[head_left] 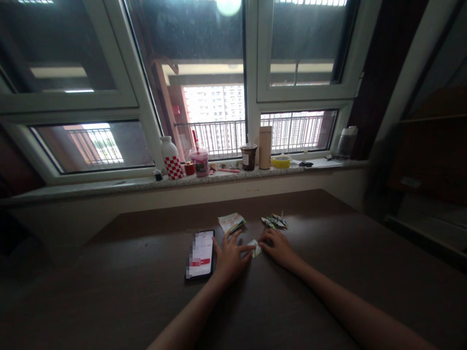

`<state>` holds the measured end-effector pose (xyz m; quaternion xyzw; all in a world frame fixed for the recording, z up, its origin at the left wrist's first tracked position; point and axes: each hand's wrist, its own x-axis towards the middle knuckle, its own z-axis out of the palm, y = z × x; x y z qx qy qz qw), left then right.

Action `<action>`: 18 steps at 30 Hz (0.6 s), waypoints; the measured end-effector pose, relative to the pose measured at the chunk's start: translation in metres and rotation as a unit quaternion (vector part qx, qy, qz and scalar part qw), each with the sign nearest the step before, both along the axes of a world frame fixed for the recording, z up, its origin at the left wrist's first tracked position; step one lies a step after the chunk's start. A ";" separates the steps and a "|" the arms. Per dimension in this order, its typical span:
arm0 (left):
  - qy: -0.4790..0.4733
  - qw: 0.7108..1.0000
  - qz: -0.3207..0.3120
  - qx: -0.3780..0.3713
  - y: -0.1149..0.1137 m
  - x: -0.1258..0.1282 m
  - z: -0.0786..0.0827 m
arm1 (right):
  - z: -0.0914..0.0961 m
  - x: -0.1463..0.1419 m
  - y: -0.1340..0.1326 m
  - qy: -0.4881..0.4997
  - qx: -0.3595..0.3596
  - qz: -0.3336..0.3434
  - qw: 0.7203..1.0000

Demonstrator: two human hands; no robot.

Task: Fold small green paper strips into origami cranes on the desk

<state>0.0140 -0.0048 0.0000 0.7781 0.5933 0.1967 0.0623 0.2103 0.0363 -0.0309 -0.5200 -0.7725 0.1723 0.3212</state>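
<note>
A small piece of printed paper point(255, 248), pale with green and yellow marks, lies on the dark table between my hands. My left hand point(231, 255) pinches its left edge with thumb and forefinger while the other fingers spread outward. At the opposite edge, my right hand point(279, 248) has its fingers curled and closed on the paper. Behind the left hand rests a small stack of printed paper pieces point(231, 222). Several folded paper pieces point(274, 221) form a little pile just beyond the right hand. A phone point(201, 254) with its screen lit lies left of my left hand.
The brown table point(146, 311) reaches toward a window wall. On the stone sill point(134, 183) stand a checkered white bottle point(171, 158), a pink drink cup point(199, 161), a dark drink cup point(248, 157), a tan flask point(265, 148) and yellow tape point(280, 162). Cardboard boxes point(430, 150) are at right.
</note>
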 end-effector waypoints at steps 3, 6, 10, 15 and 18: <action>-0.001 1.000 0.001 0.000 0.002 0.000 -0.001 | -0.001 -0.002 0.001 -0.019 0.013 -0.021 1.000; 0.002 1.000 0.003 -0.005 0.003 -0.001 -0.002 | 0.002 -0.005 -0.001 -0.046 0.025 -0.036 0.998; 0.006 1.000 0.002 -0.020 0.004 -0.001 -0.001 | 0.006 -0.010 0.000 -0.040 -0.017 -0.066 0.997; 0.005 1.000 0.003 -0.012 0.004 -0.001 0.000 | 0.008 -0.013 0.004 -0.011 -0.064 -0.114 0.991; 0.008 1.000 0.006 0.005 0.003 -0.001 -0.001 | 0.007 -0.014 0.003 -0.011 -0.054 -0.107 0.993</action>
